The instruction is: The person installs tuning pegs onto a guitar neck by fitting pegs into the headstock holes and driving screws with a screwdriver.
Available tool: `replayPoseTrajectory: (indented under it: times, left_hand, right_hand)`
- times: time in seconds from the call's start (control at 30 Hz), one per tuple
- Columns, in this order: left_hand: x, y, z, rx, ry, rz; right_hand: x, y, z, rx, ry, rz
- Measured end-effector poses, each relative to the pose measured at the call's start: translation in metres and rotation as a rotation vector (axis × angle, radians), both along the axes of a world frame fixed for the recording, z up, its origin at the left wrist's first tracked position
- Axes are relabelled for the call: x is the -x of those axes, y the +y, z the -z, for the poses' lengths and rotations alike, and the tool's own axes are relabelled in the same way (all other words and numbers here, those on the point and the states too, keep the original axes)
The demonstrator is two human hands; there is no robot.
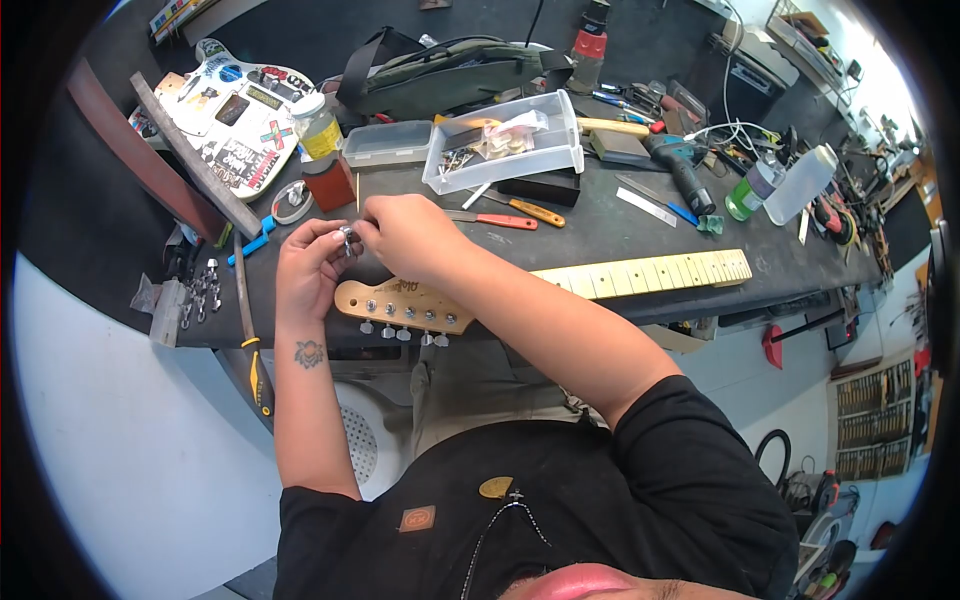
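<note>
My left hand [308, 268] is closed, thumb and fingers pinching a small shiny metal guitar tuning peg [347, 240]. Close against it, my right hand [405, 235] has its fingers pinched together at the peg; what they grip is hidden. A thin pale stick [358, 190] rises just beyond the right fingertips, and I cannot tell whether it is held. Below both hands lies the headstock [405, 303] of a guitar neck [640, 277], with several tuning pegs along its near edge. My right forearm crosses over the neck.
Loose tuning pegs [203, 290] lie at the left table edge. Beyond my hands are a clear plastic tray [505, 140], a red-handled tool [507, 221] and an orange-handled tool [537, 212]. A cordless drill [682, 172] and bottles [755, 190] stand right. A stickered guitar body [235, 115] lies back left.
</note>
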State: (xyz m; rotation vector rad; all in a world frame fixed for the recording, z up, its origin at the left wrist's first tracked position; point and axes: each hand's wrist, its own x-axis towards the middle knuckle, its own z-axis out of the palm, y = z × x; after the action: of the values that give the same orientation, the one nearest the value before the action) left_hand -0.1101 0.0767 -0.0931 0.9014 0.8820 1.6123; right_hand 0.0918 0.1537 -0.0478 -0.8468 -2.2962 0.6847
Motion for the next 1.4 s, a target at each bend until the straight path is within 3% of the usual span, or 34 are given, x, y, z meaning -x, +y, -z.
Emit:
replayPoseTrajectory:
  times: [0.13, 0.33, 0.43, 0.77, 1.0, 1.33, 1.4]
  left_hand:
    - [0.002, 0.002, 0.000, 0.007, -0.027, 0.011]
    - [-0.001, 0.001, -0.001, 0.007, -0.020, -0.010]
    - [-0.002, 0.000, 0.002, -0.032, 0.029, 0.007]
    - [0.000, -0.001, 0.000, 0.008, 0.002, -0.022]
    - [-0.001, -0.002, 0.002, -0.050, -0.019, 0.011]
    - [-0.002, -0.003, 0.004, -0.064, 0.011, -0.105]
    - [0.002, -0.001, 0.006, -0.054, -0.050, -0.183]
  right_hand:
    - [-0.001, 0.002, 0.003, -0.140, 0.140, -0.079]
    - [0.002, -0.002, 0.000, 0.153, 0.346, -0.046]
    - [0.002, 0.002, -0.004, 0.159, 0.053, 0.030]
    - [0.000, 0.001, 0.003, 0.088, 0.315, -0.111]
    - [0.000, -0.002, -0.002, 0.285, 0.297, -0.092]
    - [-0.008, -0.001, -0.018, 0.250, 0.120, -0.018]
    - [-0.011, 0.005, -0.016, 0.096, 0.002, 0.005]
